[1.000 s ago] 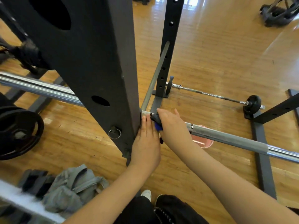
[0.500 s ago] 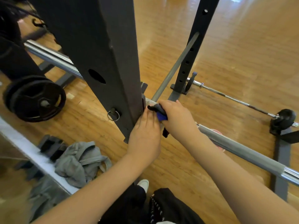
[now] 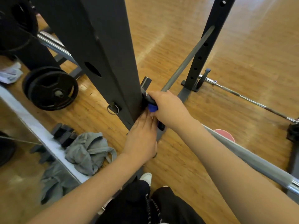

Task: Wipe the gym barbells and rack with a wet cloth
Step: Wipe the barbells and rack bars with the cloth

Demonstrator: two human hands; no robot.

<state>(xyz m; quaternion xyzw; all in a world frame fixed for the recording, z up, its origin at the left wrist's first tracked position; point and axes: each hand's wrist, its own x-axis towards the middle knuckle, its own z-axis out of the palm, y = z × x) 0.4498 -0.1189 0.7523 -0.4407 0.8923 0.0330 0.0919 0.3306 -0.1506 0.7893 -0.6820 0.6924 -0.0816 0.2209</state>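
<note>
A thick black rack upright (image 3: 103, 50) fills the upper middle of the head view. A grey barbell (image 3: 252, 160) runs from the upright down to the right edge, with a chrome sleeve at its end. My right hand (image 3: 168, 107) grips a dark and blue cloth (image 3: 152, 108) against the bar where it meets the upright. My left hand (image 3: 142, 136) lies just below, fingers straight, pressed on the upright's lower edge. A second black upright (image 3: 208, 41) stands further back.
A black weight plate (image 3: 51, 88) sits on another bar at the left. A grey bag (image 3: 89, 152) lies on the wooden floor by a mirror. A thin barbell (image 3: 246, 96) lies on the floor at the right. A pink cup (image 3: 224, 134) shows behind the grey barbell.
The view has swung left and closer. My right hand with the cloth has slid up the bar to the upright. My left hand stays on the upright's edge.
</note>
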